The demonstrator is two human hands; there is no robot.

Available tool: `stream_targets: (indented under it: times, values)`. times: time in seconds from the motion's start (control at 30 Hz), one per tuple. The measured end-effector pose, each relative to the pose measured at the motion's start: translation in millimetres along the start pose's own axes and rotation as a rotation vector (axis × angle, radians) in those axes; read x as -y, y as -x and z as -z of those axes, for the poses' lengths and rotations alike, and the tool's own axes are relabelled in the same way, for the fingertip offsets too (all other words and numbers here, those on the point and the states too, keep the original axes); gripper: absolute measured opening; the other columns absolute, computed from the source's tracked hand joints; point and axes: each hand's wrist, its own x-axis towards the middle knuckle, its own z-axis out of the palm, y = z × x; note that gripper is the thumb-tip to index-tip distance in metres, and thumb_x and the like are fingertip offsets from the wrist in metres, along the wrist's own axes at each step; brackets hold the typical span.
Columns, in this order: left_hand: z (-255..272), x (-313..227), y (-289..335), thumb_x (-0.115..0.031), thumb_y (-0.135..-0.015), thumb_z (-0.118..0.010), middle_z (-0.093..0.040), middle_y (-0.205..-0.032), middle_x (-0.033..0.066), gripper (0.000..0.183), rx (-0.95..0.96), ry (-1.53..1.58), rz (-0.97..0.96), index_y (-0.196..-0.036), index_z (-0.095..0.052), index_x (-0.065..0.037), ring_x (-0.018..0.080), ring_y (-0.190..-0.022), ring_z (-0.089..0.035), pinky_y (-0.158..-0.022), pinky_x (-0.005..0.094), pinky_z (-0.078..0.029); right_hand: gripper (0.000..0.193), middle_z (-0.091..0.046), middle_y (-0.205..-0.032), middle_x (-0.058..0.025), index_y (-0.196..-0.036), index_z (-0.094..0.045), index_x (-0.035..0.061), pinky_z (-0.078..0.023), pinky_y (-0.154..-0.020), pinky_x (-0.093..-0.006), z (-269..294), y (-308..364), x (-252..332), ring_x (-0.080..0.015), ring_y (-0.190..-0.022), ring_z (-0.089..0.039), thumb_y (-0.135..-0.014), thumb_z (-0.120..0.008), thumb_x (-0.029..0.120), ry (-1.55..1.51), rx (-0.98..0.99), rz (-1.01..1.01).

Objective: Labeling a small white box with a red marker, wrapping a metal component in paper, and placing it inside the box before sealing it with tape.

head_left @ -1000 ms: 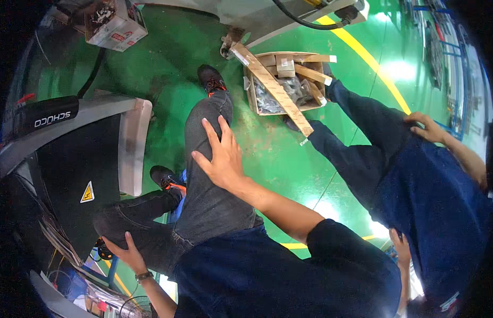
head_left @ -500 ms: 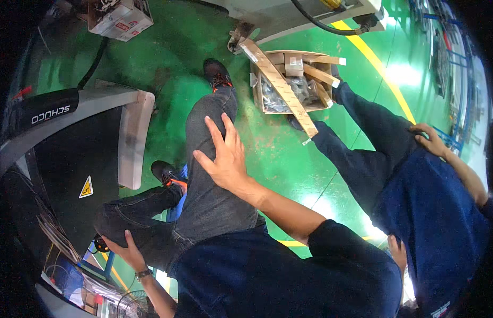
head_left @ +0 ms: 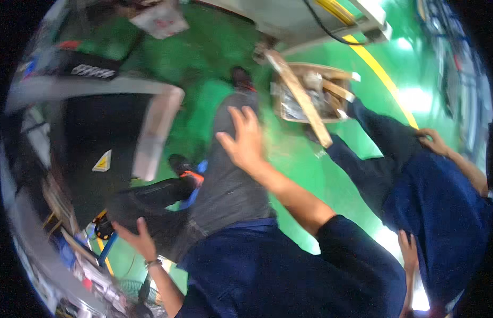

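Observation:
My right hand (head_left: pixel 245 140) lies on the thigh of my dark grey trousers (head_left: pixel 233 175), fingers spread and holding nothing. Lower left, my left hand (head_left: pixel 138 241) is by my other knee, its thumb and fingers apart; a band circles that wrist. Beyond my right hand, a brown cardboard box (head_left: pixel 281 100) stands on the floor, holding clear plastic bags and several narrow cartons. Across its top slants a long, slim carton (head_left: pixel 300 98). Neither hand touches the box. Motion blur softens the picture.
Another person in dark blue clothes (head_left: pixel 432 206) sits at right, hands near their lap, legs by the box. A grey machine frame (head_left: pixel 153 132) with a yellow warning triangle (head_left: pixel 102 161) stands left. A machine base (head_left: pixel 310 26) is ahead. A yellow line (head_left: pixel 381 71) marks the green floor (head_left: pixel 294 159).
The whole view has swung, so my legs, the box and the machine frame appear farther right. Both my hands stay near my legs, open.

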Motion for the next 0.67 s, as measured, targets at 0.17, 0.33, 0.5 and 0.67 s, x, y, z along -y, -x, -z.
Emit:
stream_targets:
  times: [0.17,0.33,0.5,0.67]
  values:
    - [6.5,-22.2,31.4,-0.042,-0.094,-0.077,-0.024,-0.174,0.0258,0.100,0.071,0.102,0.032,-0.165,-0.026,0.006,0.0402,-0.162,-0.019,-0.133,0.0493,-0.014,0.069,-0.060,-0.142,-0.0244,-0.144,-0.056,-0.0020,-0.041,-0.118,-0.0495,5.7,-7.7,-10.8,-0.0419,-0.136,-0.053,-0.085,-0.080,0.024,-0.030,-0.105,0.186]
    - [111.3,-72.0,45.6,-0.024,-0.097,-0.077,-0.064,-0.148,0.0199,0.059,0.555,0.911,-0.105,-0.148,-0.060,-0.002,0.0381,-0.137,-0.060,-0.116,0.0445,-0.045,0.055,-0.052,-0.157,-0.0142,-0.153,-0.051,0.0021,-0.038,-0.119,-0.0430,98.8,-30.1,153.5,-0.0281,-0.144,-0.050,-0.102,-0.067,0.014,-0.485,-0.343,0.456]
    - [339.8,-107.2,55.7,-0.013,-0.082,-0.089,-0.068,-0.140,0.0196,0.062,-0.188,0.633,-0.950,-0.139,-0.065,-0.001,0.0326,-0.131,-0.066,-0.109,0.0454,-0.050,0.045,-0.061,-0.146,-0.0104,-0.147,-0.059,0.0048,-0.043,-0.112,-0.0379,166.8,22.4,374.4,-0.0232,-0.138,-0.055,-0.103,-0.067,0.014,-0.608,-0.258,0.940]
    - [443.3,-88.8,66.7,-0.066,-0.093,-0.072,-0.032,-0.167,0.0313,0.113,-1.409,0.761,-1.127,-0.172,-0.011,-0.012,0.0434,-0.142,-0.053,-0.113,0.0650,-0.045,0.050,-0.064,-0.142,-0.0147,-0.144,-0.060,0.0054,-0.042,-0.115,-0.0367,134.8,23.8,485.4,-0.0267,-0.132,-0.060,-0.097,-0.074,0.017,-0.153,-0.007,1.290]
